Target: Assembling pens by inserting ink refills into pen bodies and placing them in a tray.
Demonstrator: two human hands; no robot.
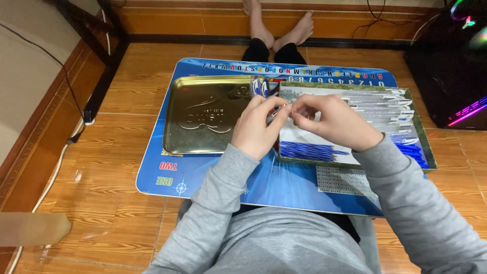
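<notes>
My left hand [256, 127] & right hand [332, 119] both pinch one thin pen part [280, 109] above the green tray [425, 152]; I think best keep it straight, push gently.

A single head-worn camera looks steeply down and forward over the person's lap, close above the blue lap table [264, 185]. Beyond the table it takes in the person's feet [278, 28] and the wall.

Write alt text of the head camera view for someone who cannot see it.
A seated person's left hand and right hand meet over a blue lap table, pinching a small thin pen part. A gold tin lid lies left, a tray of clear and blue pen parts right.
</notes>
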